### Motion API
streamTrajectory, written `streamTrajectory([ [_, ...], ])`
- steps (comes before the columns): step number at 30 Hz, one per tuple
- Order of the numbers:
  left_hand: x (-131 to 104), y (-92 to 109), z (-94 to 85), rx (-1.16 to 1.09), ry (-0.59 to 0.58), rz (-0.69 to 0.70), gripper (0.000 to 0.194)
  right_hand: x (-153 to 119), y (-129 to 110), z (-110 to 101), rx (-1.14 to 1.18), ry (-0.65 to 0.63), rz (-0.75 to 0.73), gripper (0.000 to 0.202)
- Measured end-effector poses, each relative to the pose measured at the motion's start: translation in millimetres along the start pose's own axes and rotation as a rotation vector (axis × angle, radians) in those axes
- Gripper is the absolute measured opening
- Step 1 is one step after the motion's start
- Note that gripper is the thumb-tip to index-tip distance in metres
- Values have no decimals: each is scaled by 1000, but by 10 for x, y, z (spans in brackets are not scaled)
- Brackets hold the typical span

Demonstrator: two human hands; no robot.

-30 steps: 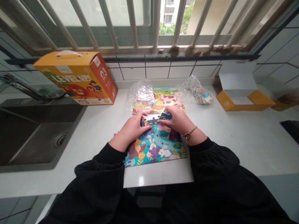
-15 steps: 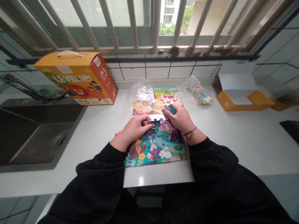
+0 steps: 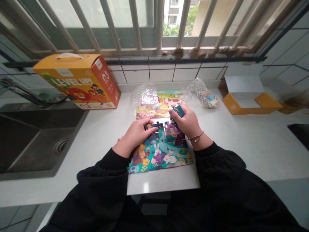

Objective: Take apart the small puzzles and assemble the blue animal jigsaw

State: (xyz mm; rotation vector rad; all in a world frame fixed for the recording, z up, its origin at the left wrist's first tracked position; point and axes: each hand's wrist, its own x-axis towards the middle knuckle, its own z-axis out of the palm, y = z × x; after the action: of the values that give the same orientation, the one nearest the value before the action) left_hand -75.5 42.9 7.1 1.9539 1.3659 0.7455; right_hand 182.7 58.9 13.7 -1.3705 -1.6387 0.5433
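The flat, rectangular cardboard jigsaw puzzle, teal with white rabbits and purple and orange plants, lies picture up on the white counter, a little tilted. Its far edge is uneven, with knobs, and a narrow gap shows there, left of a purple section. A dark blue cardboard puzzle part is raised above this edge, tilted, in the right hand.

One head-worn view looks forward and down over both hands.

sink cut off at left, faucet blurred
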Motion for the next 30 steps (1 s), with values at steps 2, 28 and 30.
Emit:
streamTrajectory([
  [2,0,2,-9,10,22,-6,21,-26,-15,-7,8,40,-19,56],
  [28,-46,171,93,152,-137,406,35,-139,-113,1,38,329,0,51],
  [30,-49,173,100,140,-168,394,33,-132,-111,6,18,339,15,51],
])
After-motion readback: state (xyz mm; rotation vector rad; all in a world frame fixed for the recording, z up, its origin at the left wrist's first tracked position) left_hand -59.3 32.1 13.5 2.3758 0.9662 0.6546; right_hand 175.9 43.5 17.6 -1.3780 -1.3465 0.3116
